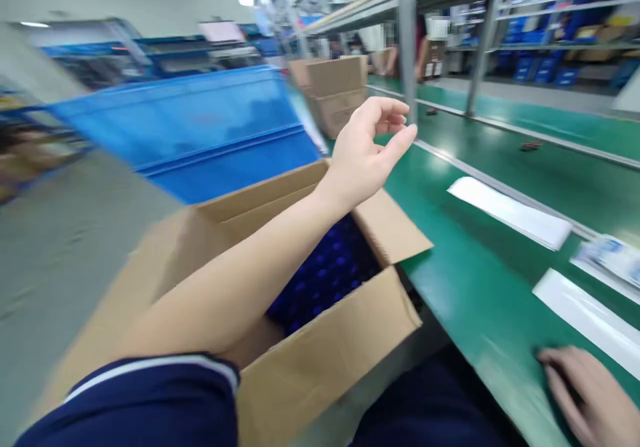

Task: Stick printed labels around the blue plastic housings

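My left hand (370, 147) is raised above the far corner of an open cardboard box (320, 347), my forearm crossing over it. Its fingers are bent, the thumb stands apart from them, and nothing shows between them. Inside the box lies a mass of glossy dark-blue items (333, 267), too blurred to name. At the lower right, my right hand (590, 394) rests low on the green tabletop (460, 287) with fingers curled. A small dark shape shows at its fingertips, but what it is I cannot make out. White strips (590, 320) lie just beyond that hand.
Behind the box stands a blue plastic crate (200, 127). Another cardboard box (335, 90) is farther back. Metal posts (407, 40) rise from the table under a shelf. Another white strip (510, 210) and a plastic-wrapped packet (615, 257) lie on the right.
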{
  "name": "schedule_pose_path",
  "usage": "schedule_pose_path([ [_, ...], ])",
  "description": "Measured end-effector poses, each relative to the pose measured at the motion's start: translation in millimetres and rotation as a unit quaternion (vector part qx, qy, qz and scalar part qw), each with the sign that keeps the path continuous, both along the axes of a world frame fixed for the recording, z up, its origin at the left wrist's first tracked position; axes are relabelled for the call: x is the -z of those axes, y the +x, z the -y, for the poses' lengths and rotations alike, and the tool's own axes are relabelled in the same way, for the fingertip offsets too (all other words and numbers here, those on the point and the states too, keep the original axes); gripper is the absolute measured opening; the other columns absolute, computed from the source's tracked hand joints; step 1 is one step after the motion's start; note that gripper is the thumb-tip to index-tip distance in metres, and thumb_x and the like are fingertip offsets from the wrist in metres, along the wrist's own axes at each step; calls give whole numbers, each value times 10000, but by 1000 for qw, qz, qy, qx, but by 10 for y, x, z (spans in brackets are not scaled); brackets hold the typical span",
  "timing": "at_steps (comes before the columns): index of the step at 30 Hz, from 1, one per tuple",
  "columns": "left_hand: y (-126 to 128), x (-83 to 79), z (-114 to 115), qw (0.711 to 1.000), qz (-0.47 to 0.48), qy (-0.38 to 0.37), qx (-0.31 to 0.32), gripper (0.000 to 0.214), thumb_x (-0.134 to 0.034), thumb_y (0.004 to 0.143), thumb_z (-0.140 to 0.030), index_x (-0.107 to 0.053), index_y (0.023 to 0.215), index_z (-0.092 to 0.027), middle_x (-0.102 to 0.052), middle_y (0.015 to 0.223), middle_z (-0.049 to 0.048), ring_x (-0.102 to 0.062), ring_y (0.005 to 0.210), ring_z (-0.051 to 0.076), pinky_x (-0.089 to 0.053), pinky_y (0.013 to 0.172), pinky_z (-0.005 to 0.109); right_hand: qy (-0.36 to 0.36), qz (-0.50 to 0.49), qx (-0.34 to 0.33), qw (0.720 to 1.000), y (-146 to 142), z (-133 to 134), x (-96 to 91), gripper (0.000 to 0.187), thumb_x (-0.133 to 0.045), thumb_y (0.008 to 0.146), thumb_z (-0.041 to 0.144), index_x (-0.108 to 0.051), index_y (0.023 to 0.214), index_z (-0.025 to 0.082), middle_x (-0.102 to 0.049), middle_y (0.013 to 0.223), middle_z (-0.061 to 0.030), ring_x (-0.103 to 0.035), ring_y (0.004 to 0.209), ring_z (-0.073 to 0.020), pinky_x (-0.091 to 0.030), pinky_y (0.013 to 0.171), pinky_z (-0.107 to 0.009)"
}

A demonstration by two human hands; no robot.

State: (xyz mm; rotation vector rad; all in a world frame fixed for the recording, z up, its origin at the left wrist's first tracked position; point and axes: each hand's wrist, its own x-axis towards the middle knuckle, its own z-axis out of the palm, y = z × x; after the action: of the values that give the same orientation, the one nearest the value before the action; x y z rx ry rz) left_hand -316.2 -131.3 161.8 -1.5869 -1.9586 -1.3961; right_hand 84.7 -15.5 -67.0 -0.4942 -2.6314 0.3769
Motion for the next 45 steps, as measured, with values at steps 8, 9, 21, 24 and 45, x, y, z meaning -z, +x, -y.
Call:
schedule_pose_path([
  [8, 1556, 534, -1187, 865, -172, -328, 340, 521, -613, 882, -528, -547, 1329, -269, -601, 1382, 95, -577, 1262, 316, -485, 1052, 466, -17, 50, 76, 996, 49, -87, -565, 221, -526, 958, 177, -595, 1168, 186, -614, 1096, -109, -596, 1002, -253, -551, 914, -403],
  [9, 1759, 694, -1317, 848, -177, -347, 361, 564, -600, 892, -530, -507, 1379, -262, -549, 1452, 107, -539, 1316, 314, -460, 1082, 464, -6, 52, 123, 991, 153, -175, -612, 234, -557, 945, 187, -598, 1175, 175, -608, 1124, -116, -589, 1029, -262, -543, 937, -411],
  [21, 3060, 1959, -1856, 823, -233, -316, 411, 843, -699, 831, -560, -340, 1503, -201, -411, 1558, 196, -296, 1483, 378, -204, 1207, 619, -8, -20, 320, 947, 1271, -679, -432, 78, -604, 929, 133, -625, 873, 184, -620, 1179, -134, -570, 1149, -273, -507, 988, -463],
  [24, 3071, 2015, -1775, 831, -254, -281, 408, 856, -728, 777, -623, -417, 1444, -186, -577, 1391, 170, -476, 1347, 353, -250, 1194, 584, -45, -124, 245, 960, 1232, -561, -541, 74, -605, 956, 207, -636, 890, 215, -617, 1213, -100, -571, 1167, -247, -492, 999, -428],
  [45, 767, 1677, -2722, 882, -289, -338, 157, 692, -604, 804, -518, -488, 1392, -171, -517, 1467, 214, -423, 1385, 398, -221, 1133, 680, -337, -486, 244, 768, 1123, -549, -536, 140, -681, 922, 358, -691, 976, 230, -621, 963, -40, -556, 780, -149, -485, 703, -273],
])
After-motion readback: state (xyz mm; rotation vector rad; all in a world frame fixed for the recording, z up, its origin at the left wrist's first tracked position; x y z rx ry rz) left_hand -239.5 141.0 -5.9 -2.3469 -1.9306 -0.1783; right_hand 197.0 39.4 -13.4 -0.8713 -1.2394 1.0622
